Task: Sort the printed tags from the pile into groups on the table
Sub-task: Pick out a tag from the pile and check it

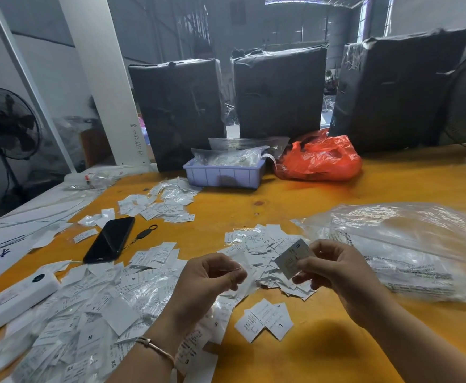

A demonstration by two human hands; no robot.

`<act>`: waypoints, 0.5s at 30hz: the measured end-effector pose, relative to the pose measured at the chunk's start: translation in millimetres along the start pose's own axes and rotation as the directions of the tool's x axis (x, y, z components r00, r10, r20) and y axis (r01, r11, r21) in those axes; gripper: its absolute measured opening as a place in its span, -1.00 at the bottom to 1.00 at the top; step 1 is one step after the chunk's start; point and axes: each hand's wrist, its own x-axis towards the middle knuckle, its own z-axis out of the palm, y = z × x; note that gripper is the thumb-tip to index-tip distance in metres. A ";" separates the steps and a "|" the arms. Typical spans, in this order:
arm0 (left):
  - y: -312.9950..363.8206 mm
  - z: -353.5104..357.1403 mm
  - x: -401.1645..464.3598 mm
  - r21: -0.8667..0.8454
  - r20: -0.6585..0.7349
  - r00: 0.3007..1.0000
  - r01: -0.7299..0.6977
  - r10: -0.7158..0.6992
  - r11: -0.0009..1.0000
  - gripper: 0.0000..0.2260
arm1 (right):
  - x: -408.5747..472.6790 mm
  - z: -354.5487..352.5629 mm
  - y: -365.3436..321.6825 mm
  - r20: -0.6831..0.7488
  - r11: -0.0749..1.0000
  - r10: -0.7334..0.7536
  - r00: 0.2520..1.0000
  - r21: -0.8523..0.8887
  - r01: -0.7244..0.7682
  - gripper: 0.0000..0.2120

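Hands meet above the middle of the worktop point(295, 194). Right hand point(334, 268) pinches an S tag point(295, 257) between thumb and fingertips, its long axis tilted up toward the far right. Left hand point(212, 275), fingers curled, pinches something thin, perhaps a clear sleeve; hard to tell. The unsorted pile point(88, 313) lies toward the near left corner. A sorted group point(262, 244) lies directly beyond and beneath the held tag, nearest the right hand; an L group point(265, 322) lies nearer the front edge.
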 end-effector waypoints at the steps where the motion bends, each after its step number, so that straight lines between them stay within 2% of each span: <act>1: -0.4 -0.1 0.0 0.007 -0.004 1.000 -0.001 0.001 1.000 -0.93 | 0.1 0.6 0.1 0.002 0.999 0.011 1.000 0.032 -0.011 -0.89; 5: -1.5 -0.3 0.0 0.040 0.010 1.000 -0.006 0.006 0.999 -0.78 | -0.9 2.3 0.0 0.007 0.996 -0.008 1.000 0.094 0.007 -0.85; 8: -1.9 1.4 -1.7 0.044 0.046 0.998 -0.032 0.030 0.999 -0.71 | -3.6 5.0 -0.3 -0.003 0.994 -0.040 0.999 0.097 0.040 -0.70; 11: -3.0 3.5 -1.3 0.085 0.059 0.996 -0.065 0.060 0.994 -0.79 | -7.6 7.7 -0.2 -0.010 0.983 -0.182 0.983 -0.027 0.181 -0.53; 13: -2.8 3.4 0.3 0.079 0.067 0.996 -0.064 0.059 0.995 -0.87 | -9.9 10.5 0.7 0.018 0.952 -0.267 0.964 -0.153 0.266 -0.58; 15: -2.3 2.8 0.3 0.011 0.077 0.997 -0.030 0.029 0.999 -0.92 | -11.1 14.8 3.1 0.066 0.938 -0.249 0.966 -0.232 0.258 -0.64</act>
